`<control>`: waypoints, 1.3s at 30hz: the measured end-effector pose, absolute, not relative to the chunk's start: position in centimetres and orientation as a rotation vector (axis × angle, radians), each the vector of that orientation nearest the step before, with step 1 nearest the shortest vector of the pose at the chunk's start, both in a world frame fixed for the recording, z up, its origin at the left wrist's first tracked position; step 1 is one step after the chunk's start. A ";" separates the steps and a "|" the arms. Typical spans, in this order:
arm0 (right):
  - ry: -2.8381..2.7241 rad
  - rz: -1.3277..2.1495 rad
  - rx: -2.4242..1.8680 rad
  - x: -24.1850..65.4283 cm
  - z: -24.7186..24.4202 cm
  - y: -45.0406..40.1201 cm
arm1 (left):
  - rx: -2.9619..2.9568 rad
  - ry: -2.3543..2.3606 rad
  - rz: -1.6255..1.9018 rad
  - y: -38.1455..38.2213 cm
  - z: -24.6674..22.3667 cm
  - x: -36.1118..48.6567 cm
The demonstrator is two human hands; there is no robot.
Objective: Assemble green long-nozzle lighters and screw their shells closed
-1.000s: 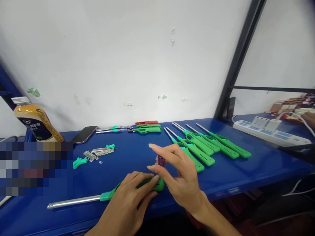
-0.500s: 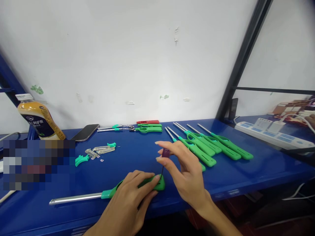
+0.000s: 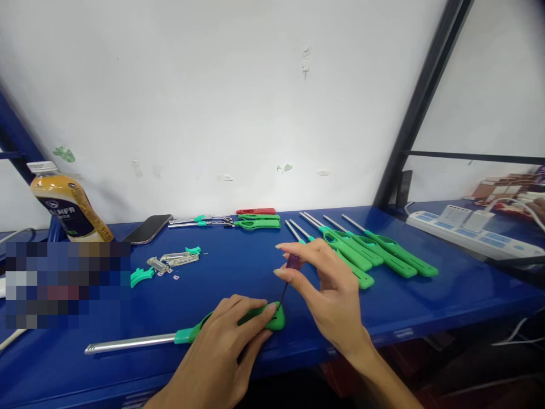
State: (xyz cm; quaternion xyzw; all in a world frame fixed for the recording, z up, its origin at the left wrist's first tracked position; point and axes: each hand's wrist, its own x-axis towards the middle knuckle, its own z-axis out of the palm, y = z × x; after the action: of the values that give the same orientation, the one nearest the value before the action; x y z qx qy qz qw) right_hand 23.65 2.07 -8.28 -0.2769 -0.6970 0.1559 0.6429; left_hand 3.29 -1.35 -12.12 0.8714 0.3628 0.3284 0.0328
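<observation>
A green long-nosed lighter [image 3: 276,321] lies on the blue table, its silver tube pointing left. My left hand [image 3: 232,338] is closed over the handle and presses it down, hiding most of its middle. Between thumb and fingers, my right hand [image 3: 330,289] pinches the dark purple handle of a small screwdriver [image 3: 293,261]. The thin shaft slants down to the left, and its tip touches the right end of the lighter's handle, beside my left fingertips. More green lighters [image 3: 361,250] lie side by side behind my right hand.
Clear fuel tanks [image 3: 181,260] and a green trigger [image 3: 142,276] lie at the left. Behind them are a phone [image 3: 149,229], a drink bottle [image 3: 70,201] and opened lighter parts [image 3: 258,221] by the wall. A power strip [image 3: 472,233] sits at the right.
My right hand has moved slightly right, so the screwdriver leans further to the right while its tip stays at the handle's end. The left hand and lighter hold still.
</observation>
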 end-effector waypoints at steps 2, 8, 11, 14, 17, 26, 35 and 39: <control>-1.602 0.336 -0.618 23.7 -8.2 1.9 | 2.685 1.119 1.009 -1.3 -12.2 3.3; -1.745 0.483 -0.473 23.8 -7.7 1.8 | 2.686 1.137 1.011 -1.3 -12.3 3.2; -1.672 0.486 -0.509 23.4 -7.7 1.9 | 2.684 1.138 1.017 -1.4 -12.3 3.2; -1.604 0.378 -0.574 23.2 -8.0 1.9 | 2.681 1.135 1.018 -1.4 -12.2 3.2; -1.650 0.288 -0.547 23.2 -8.2 1.8 | 2.691 1.128 1.034 -1.4 -12.2 3.2; -1.639 0.453 -0.532 22.8 -8.7 2.0 | 2.699 1.140 1.041 -1.4 -12.6 3.2; -1.736 0.517 -0.521 23.8 -8.1 1.9 | 2.699 1.152 1.045 -1.4 -12.6 3.2; -1.625 0.476 -0.542 23.5 -8.3 2.1 | 2.714 1.165 1.060 -1.4 -12.7 3.2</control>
State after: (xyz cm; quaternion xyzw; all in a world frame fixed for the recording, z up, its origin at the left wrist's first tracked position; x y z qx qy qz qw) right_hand 23.53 2.06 -8.27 -0.2365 -0.7096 0.2079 0.6304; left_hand 3.19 -1.37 -12.69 0.8649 0.3712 0.3379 0.0016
